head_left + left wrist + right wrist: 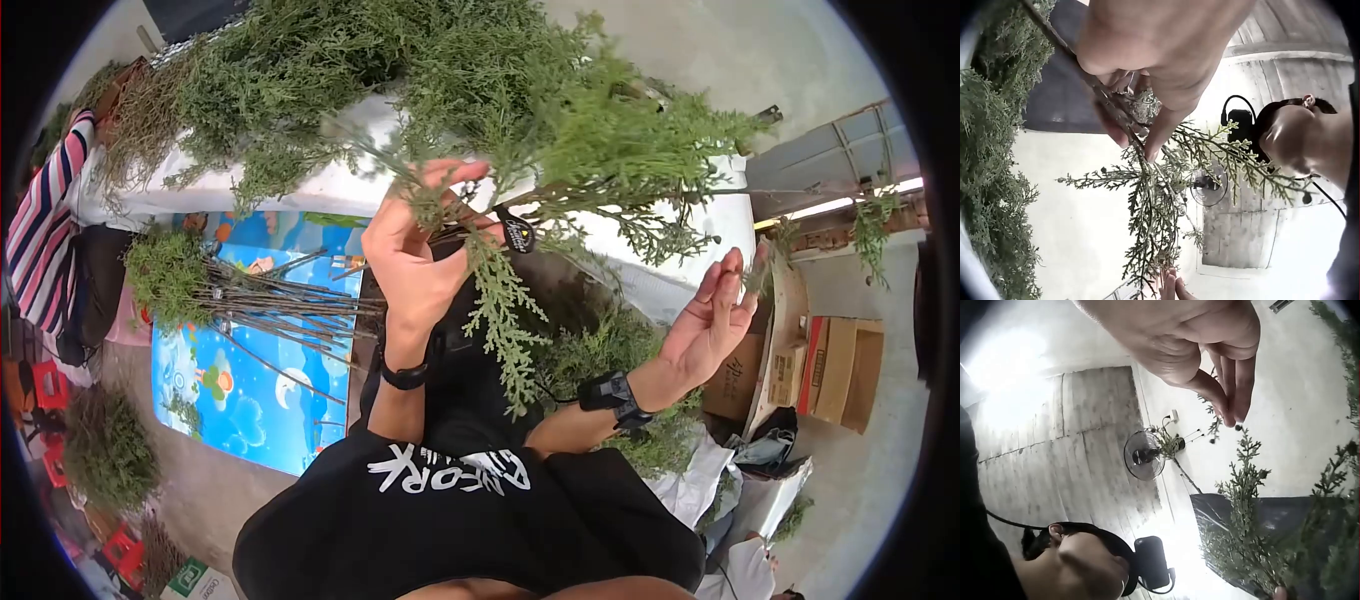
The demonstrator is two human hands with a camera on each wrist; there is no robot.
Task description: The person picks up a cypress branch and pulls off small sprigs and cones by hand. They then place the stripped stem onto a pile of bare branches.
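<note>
In the head view my left hand is raised over the near edge of the white-covered table and pinches the woody stem of an evergreen branch. The left wrist view shows that stem between thumb and fingers, with scaly green sprays beyond them. A black tag hangs beside the hand, and a leafy spray droops below it. To the right, my right hand is held up, palm side showing. Its thumb and fingertips meet on a small green sprig, partly hidden behind the fingers.
Heaped evergreen branches cover the back of the white table. On a blue printed low surface lies a bundle of stems. Cardboard boxes stand at right. Someone in a striped sleeve is at far left.
</note>
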